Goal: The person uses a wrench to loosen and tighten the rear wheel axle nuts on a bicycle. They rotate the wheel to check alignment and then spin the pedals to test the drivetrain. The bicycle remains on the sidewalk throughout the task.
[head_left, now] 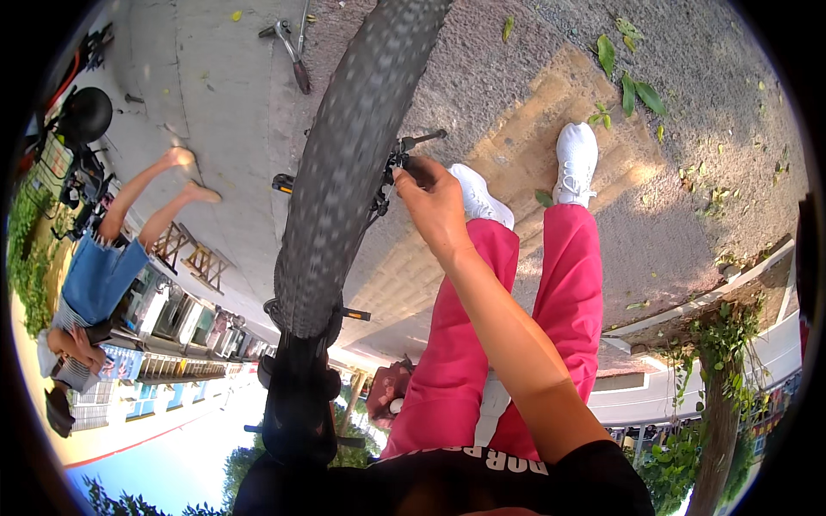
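Note:
A bicycle's knobby black tyre (pixel 348 146) runs from the top edge down through the middle, its tread smeared as if by motion. My right hand (pixel 426 193) reaches in from the lower right to a black mechanism (pixel 397 161) at the wheel's right side. Thumb and fingers are bent together against that mechanism. What they pinch is too small and partly covered to name. A thin black lever (pixel 423 138) juts out just beyond the fingertips. Pedals with orange reflectors show on both sides of the wheel, one pedal (pixel 357 315) nearer to me. My left hand does not show.
On the ground beyond the tyre lie a ratchet wrench (pixel 288 53) and a thin metal tool (pixel 304 24). A person in a denim garment (pixel 103 267) is at the left, near wooden stools (pixel 202 265). Fallen leaves (pixel 638 93) and a tree (pixel 716 413) are to the right.

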Demonstrator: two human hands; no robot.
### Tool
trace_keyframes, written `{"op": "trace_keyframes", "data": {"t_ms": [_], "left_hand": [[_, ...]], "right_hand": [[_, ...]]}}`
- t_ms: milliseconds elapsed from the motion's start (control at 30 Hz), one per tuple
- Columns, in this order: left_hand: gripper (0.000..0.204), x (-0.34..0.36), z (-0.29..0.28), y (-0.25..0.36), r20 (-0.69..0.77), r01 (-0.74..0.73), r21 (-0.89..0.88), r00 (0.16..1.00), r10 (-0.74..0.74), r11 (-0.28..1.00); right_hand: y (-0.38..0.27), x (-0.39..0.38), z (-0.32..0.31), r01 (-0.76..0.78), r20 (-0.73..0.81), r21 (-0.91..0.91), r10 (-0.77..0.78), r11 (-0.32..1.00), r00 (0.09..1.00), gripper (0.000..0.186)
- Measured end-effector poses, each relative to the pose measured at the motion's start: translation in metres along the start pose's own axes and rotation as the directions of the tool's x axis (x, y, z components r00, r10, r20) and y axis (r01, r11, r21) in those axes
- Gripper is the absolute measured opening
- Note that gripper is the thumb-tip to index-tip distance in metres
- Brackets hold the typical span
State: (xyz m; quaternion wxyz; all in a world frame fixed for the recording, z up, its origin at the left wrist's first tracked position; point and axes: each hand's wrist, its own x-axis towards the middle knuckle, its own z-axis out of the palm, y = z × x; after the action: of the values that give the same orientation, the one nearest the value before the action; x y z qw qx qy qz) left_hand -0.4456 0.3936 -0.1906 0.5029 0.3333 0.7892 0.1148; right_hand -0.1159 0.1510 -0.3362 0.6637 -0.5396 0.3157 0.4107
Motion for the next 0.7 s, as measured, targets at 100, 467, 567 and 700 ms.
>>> {"op": "trace_keyframes", "data": {"t_ms": [100,467,567,700], "left_hand": [[0.054,-0.001,0.002,-0.006,-0.002,0.011,-0.01,1.0,-0.011,1.0],[0.056,-0.017,-0.02,-0.005,-0.03,0.003,-0.049,1.0,-0.005,0.999],[0.056,-0.016,-0.023,-0.005,-0.024,0.008,-0.069,1.0,-0.009,0.998],[0.057,-0.017,-0.034,-0.011,-0.012,0.02,-0.114,1.0,-0.021,0.993]], "right_hand": [[-0.003,0.0,0.0,0.022,-0.008,-0.062,-0.022,0.998,1.0,0.024],[0.007,0.005,0.003,0.032,0.003,-0.093,-0.032,0.995,0.999,0.027],[0.0,0.007,0.0,0.007,0.051,-0.094,-0.003,0.996,0.999,0.029],[-0.008,-0.001,-0.007,-0.085,0.104,0.019,0.083,0.996,0.991,0.032]]}}
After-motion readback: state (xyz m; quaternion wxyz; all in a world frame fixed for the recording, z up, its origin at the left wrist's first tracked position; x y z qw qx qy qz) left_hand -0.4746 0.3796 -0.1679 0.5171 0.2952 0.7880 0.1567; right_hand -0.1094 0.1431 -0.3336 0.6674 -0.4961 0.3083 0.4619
